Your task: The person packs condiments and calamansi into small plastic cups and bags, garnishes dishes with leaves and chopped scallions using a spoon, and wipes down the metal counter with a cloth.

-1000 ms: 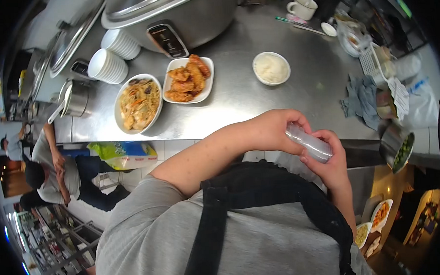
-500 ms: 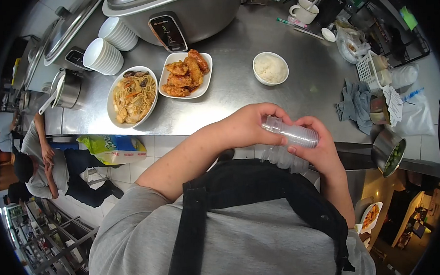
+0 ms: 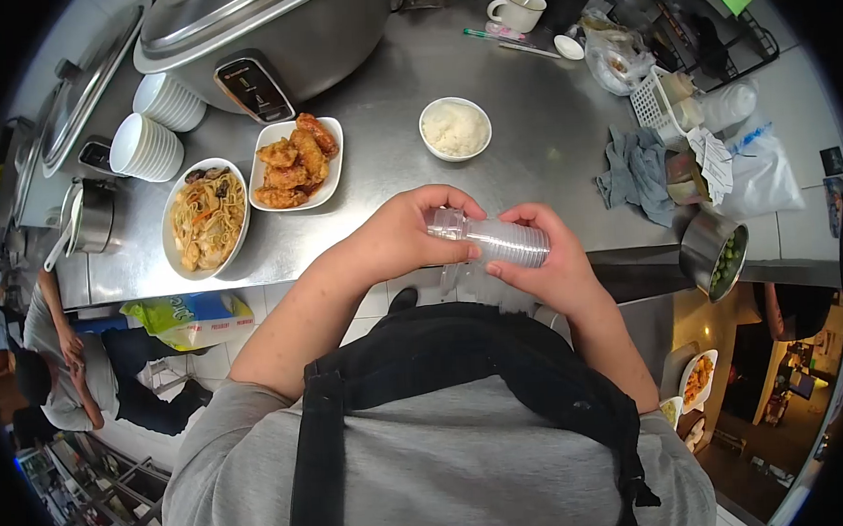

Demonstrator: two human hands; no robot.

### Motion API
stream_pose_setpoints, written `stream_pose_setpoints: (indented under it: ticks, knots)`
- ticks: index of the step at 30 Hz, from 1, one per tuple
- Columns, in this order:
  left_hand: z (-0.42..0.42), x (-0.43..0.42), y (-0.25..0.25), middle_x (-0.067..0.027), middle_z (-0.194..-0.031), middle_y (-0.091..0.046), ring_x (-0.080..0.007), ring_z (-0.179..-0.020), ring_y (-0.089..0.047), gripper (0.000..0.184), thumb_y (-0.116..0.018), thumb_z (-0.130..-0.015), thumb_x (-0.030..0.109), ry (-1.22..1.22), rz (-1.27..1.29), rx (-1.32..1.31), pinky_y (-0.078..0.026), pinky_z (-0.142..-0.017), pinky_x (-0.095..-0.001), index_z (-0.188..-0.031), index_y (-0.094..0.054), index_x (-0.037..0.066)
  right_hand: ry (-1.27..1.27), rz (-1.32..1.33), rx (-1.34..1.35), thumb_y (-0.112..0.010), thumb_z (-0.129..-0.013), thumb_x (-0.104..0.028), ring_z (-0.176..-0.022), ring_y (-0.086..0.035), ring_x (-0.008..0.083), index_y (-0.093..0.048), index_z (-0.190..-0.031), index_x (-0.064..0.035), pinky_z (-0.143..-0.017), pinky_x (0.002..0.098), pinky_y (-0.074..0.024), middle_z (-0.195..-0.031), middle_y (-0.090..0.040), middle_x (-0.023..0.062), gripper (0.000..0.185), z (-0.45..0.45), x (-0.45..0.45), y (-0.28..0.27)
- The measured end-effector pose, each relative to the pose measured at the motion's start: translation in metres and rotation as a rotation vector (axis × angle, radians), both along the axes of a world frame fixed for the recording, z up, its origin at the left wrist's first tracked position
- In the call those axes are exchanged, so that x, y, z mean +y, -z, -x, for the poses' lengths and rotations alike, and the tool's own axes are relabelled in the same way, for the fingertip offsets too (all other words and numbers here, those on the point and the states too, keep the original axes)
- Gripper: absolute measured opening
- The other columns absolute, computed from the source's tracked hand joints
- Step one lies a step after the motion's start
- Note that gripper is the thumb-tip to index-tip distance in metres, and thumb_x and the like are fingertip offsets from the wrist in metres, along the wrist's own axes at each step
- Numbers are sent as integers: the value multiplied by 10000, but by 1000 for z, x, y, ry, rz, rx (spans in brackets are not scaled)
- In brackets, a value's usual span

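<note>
Left hand (image 3: 399, 238) curls firmly around one end of the clear plastic stack (image 3: 507, 241) at mid-frame, right hand (image 3: 563, 272) wrapping the other; uneven squeezing or a loosened thumb could let nested pieces slide apart.

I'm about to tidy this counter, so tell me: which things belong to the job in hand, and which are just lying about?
In the job:
clear plastic stack, held between left hand and right hand

Apparently just lying about, untouched:
bowl of rice
bowl of noodles
dish of fried pieces
stacked white bowls
grey cloth
white mug
</note>
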State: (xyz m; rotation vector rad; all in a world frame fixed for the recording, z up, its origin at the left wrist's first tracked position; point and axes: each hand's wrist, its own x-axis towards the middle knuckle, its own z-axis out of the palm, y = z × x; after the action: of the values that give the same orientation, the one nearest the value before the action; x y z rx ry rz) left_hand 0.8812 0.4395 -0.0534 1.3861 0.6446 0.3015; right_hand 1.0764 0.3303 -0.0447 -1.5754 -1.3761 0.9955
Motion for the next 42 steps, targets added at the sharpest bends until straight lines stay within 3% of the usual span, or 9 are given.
stream_pose_setpoints:
  ticks: [3,5,9,17,22,24,29,34,42]
  knots:
    - [-4,0,-5,-11,-940,-626,-90,-884,-568,349,-761,-728,58,18,-27,26,-461,-795,-244,-1051,-628,55,-54,130,279,-804,-675,-86,-909,-572,142,-551,-1074,-58,-779,285,-480,-980,-578,56,474,-8,0,0]
    - [-6,0,-6,-9,-935,-626,-89,-878,-569,355,-763,-723,60,20,-73,55,-462,-792,-243,-1051,-627,52,-44,5,-21,-801,-669,-96,-906,-579,157,-545,-1076,-55,-782,290,-481,-972,-581,65,483,-7,-1,1]
    - [-7,3,-1,-12,-952,-624,-91,-886,-567,378,-766,-717,71,64,-29,19,-458,-804,-242,-1065,-620,51,-71,90,197,-798,-667,-108,-899,-584,163,-549,-1104,-55,-783,294,-482,-966,-583,68,506,-10,-1,-3]
    - [-12,-4,-3,-44,-1025,-616,-116,-946,-577,472,-784,-700,72,19,-56,-69,-465,-848,-264,-1128,-586,56,46,17,108,-797,-672,-132,-906,-601,164,-609,-1055,-45,-792,297,-487,-982,-613,75,435,-5,-1,-4]
    - [-8,-3,-4,-51,-1036,-619,-124,-938,-587,445,-788,-705,73,5,-327,113,-482,-833,-269,-1108,-600,56,15,-47,-121,-795,-675,-124,-910,-598,161,-602,-1032,-43,-794,302,-488,-987,-611,68,414,-5,-1,-3]
    - [-7,-1,-9,-51,-1035,-619,-124,-931,-589,431,-783,-710,66,44,-270,91,-485,-827,-269,-1102,-603,53,-1,-37,-139,-794,-675,-118,-912,-593,156,-596,-1030,-43,-798,300,-485,-987,-608,65,413,-9,0,-2]
    - [-8,1,-6,-51,-1035,-621,-123,-927,-591,422,-772,-718,58,40,-41,-33,-489,-828,-272,-1102,-599,43,27,40,308,-792,-682,-98,-915,-573,139,-574,-1060,-52,-810,283,-470,-979,-591,46,439,-9,1,-3]
    - [-11,-2,-10,-47,-1042,-622,-129,-960,-583,438,-771,-713,59,8,-194,-29,-481,-849,-276,-1109,-588,38,38,-1,190,-787,-693,-87,-931,-570,135,-570,-1063,-53,-813,276,-469,-989,-591,42,430,-1,-3,-8]
    - [-7,0,-15,-54,-1056,-612,-135,-971,-575,445,-778,-691,58,121,-82,-18,-466,-862,-283,-1095,-591,39,30,17,207,-791,-695,-87,-942,-568,126,-567,-1060,-53,-821,269,-467,-1002,-594,39,430,0,-11,-11]
